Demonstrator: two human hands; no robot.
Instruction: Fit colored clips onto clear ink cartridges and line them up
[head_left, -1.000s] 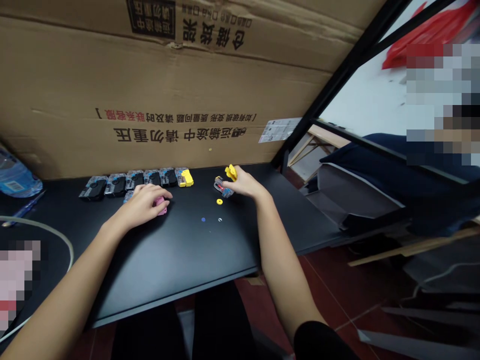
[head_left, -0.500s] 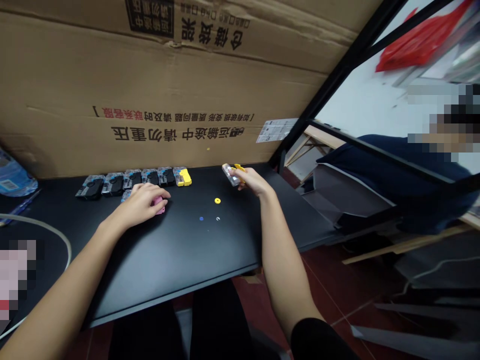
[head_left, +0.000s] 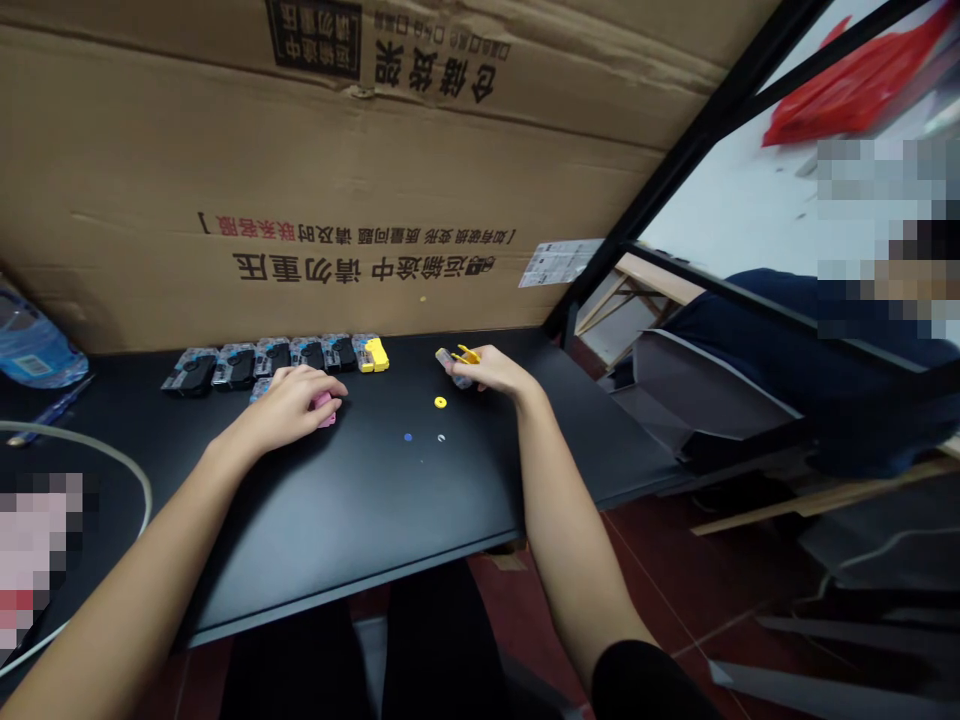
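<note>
My left hand [head_left: 289,408] rests on the black table with its fingers curled over a small pink plastic piece [head_left: 325,408], which is mostly hidden. To the right, my right hand [head_left: 499,368] pinches a small clear plastic case with yellow parts [head_left: 453,370], tilted above the table. In front of it lie a yellow ring [head_left: 440,403], a tiny blue disc [head_left: 408,437] and a small white piece [head_left: 441,438]. Beyond my left hand stands a row of several clear-and-black plastic cases [head_left: 234,368], ending in a clear-and-yellow one [head_left: 374,354]. Another clear case is partly covered by my left hand.
A large cardboard sheet [head_left: 360,180] rises behind the table [head_left: 360,530]. At the left are a water bottle [head_left: 37,345], a pen [head_left: 56,410] and a pale cable [head_left: 112,455]. A black metal frame [head_left: 675,170] slants at the right, with another person [head_left: 757,330] beyond it.
My right hand has come down a little, and the case in it has turned, showing more of its yellow parts. My left hand stays on the pink piece. The view has shifted slightly.
</note>
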